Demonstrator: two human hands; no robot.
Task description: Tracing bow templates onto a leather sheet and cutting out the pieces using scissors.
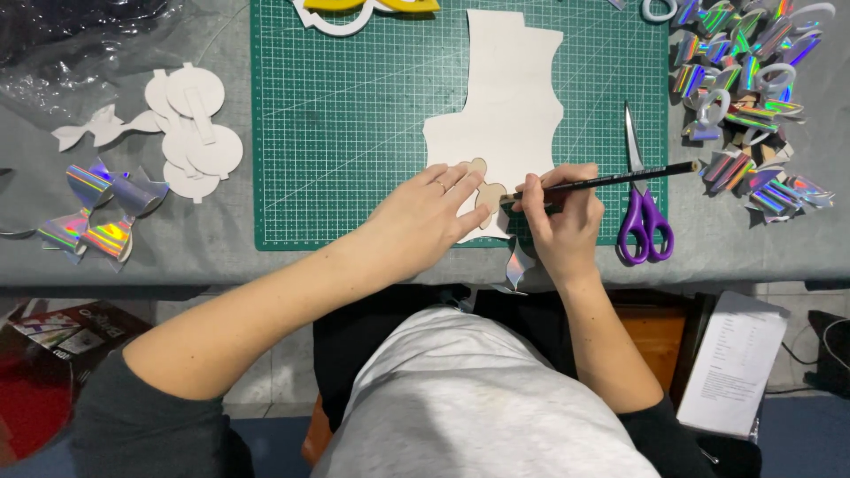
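Note:
My left hand [432,211] lies flat, pressing a small tan cardboard template [486,188] onto a white sheet [505,106] that rests on a green cutting mat [354,115]. My right hand [560,212] grips a black pencil [620,180], its tip touching the template's right edge. The pencil's back end points right, over the purple-handled scissors [641,208]. Part of the template is hidden under my left fingers.
A pile of holographic bow pieces [753,97] sits at the right. White cut-out shapes [190,133] and holographic bows [97,212] lie at the left. A yellow and white shape [359,11] is at the mat's top edge. A printed paper [735,363] lies lower right.

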